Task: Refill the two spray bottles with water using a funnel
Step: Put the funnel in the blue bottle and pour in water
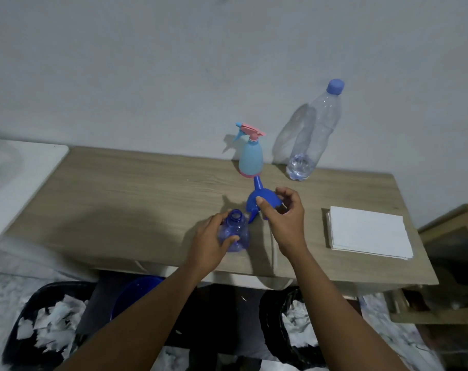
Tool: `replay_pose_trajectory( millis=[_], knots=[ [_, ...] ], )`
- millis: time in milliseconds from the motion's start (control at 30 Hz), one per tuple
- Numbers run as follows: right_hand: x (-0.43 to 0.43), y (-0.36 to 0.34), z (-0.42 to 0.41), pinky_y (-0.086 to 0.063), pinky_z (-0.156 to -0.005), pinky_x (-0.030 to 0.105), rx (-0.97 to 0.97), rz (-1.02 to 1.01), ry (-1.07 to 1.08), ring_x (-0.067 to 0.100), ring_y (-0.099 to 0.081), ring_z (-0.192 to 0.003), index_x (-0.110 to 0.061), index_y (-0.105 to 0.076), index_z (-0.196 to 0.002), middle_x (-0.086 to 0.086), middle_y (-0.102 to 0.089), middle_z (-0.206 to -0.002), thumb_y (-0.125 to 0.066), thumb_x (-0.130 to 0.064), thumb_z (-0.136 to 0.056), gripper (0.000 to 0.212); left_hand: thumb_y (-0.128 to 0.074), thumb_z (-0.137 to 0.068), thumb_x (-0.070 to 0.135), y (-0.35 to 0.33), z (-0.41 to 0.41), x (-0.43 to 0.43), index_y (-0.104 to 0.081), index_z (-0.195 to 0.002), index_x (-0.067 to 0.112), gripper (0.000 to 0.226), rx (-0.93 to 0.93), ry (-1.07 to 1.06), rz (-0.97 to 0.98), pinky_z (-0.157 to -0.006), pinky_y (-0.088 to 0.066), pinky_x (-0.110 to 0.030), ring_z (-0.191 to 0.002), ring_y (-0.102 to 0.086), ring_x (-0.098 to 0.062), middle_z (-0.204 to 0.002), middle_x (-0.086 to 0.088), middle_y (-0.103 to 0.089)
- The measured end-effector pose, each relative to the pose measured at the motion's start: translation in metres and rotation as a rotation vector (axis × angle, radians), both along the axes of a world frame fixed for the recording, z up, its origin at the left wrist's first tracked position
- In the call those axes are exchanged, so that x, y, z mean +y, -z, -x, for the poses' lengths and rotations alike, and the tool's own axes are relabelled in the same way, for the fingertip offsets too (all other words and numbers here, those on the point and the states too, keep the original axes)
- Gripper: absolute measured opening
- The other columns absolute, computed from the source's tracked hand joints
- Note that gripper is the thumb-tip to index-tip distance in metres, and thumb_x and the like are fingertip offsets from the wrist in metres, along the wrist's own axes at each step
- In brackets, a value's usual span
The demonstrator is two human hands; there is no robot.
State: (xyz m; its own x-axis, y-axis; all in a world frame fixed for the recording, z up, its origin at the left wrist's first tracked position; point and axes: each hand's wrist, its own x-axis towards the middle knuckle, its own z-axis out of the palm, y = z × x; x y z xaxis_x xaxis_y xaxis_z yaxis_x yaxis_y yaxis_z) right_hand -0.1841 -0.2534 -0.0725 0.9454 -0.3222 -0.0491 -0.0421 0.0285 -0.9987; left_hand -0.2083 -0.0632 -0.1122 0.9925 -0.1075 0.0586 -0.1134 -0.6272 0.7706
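Wooden table (120,199): left hand (210,243) grips the uncapped blue bottle (236,226) (upright); right hand (283,218) pinches the funnel (259,199), spout pointing away.

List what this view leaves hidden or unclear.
Head view only.
Mouth of the funnel: covered by the right hand.
The blue piece below the funnel: mostly behind that hand, unidentifiable.
Fill level of the light blue spray bottle: opaque body.
Left side of the dark blue bottle: covered by the left hand.
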Motion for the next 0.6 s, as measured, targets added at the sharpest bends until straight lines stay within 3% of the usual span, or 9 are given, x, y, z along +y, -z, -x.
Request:
replay_pose_trajectory(
  millis=[67,133,200,333,467,600],
  knots=[
    [0.002,-0.005,0.006,-0.058,-0.085,0.055,0.037,-0.038,-0.01,0.024,-0.067,-0.092,-0.024,-0.063,-0.106,0.004,-0.069,-0.104,-0.09,-0.048,-0.062,0.058,-0.078,-0.081,0.021,-0.006,0.002,-0.001,-0.054,-0.132,0.022,0.057,0.012,0.003,-0.011,-0.087,-0.044,-0.022,-0.108,-0.06,-0.013,-0.121,0.005,-0.065],
    [0.001,-0.014,0.008,-0.057,-0.084,0.058,0.034,0.023,-0.081,0.024,-0.07,-0.096,-0.025,-0.066,-0.106,0.002,-0.073,-0.102,-0.088,-0.052,-0.063,0.055,-0.076,-0.082,0.023,-0.01,0.003,-0.001,-0.054,-0.132,0.022,0.054,0.016,0.009,-0.021,-0.081,-0.037,-0.011,-0.107,-0.059,-0.01,-0.121,0.008,-0.064],
    [0.001,-0.026,0.01,-0.058,-0.087,0.053,0.015,0.135,-0.174,0.019,-0.069,-0.101,-0.026,-0.068,-0.113,-0.001,-0.072,-0.108,-0.085,-0.049,-0.07,0.051,-0.075,-0.084,0.024,-0.016,0.005,-0.001,-0.053,-0.132,0.023,0.053,0.03,0.01,-0.037,-0.077,-0.032,-0.007,-0.104,-0.056,-0.005,-0.118,0.012,-0.061],
    [0.0,-0.052,0.007,-0.048,-0.095,0.019,-0.076,0.425,-0.361,0.011,-0.06,-0.108,-0.035,-0.058,-0.131,0.001,-0.061,-0.116,-0.08,-0.037,-0.081,0.055,-0.075,-0.084,0.024,-0.019,0.006,-0.002,-0.053,-0.129,0.024,0.05,0.059,-0.003,-0.056,-0.076,-0.036,-0.015,-0.106,-0.059,-0.01,-0.119,0.008,-0.063],
    [0.005,-0.067,0.002,-0.045,-0.096,0.019,-0.069,0.593,-0.434,0.007,-0.054,-0.111,-0.023,-0.048,-0.144,-0.006,-0.056,-0.124,-0.082,-0.042,-0.077,0.077,-0.074,-0.085,0.029,-0.021,0.007,-0.002,-0.052,-0.128,0.026,0.048,0.081,-0.011,-0.08,-0.068,-0.034,-0.012,-0.103,-0.059,-0.01,-0.117,0.009,-0.062],
    [0.011,-0.07,-0.001,-0.046,-0.097,0.022,-0.056,0.694,-0.477,0.004,-0.051,-0.115,-0.024,-0.042,-0.147,-0.006,-0.057,-0.131,-0.083,-0.052,-0.073,0.089,-0.071,-0.087,0.031,-0.023,0.009,-0.002,-0.049,-0.134,0.027,0.052,0.099,-0.012,-0.098,-0.065,-0.034,-0.007,-0.102,-0.056,-0.007,-0.118,0.01,-0.06]
  ],
)
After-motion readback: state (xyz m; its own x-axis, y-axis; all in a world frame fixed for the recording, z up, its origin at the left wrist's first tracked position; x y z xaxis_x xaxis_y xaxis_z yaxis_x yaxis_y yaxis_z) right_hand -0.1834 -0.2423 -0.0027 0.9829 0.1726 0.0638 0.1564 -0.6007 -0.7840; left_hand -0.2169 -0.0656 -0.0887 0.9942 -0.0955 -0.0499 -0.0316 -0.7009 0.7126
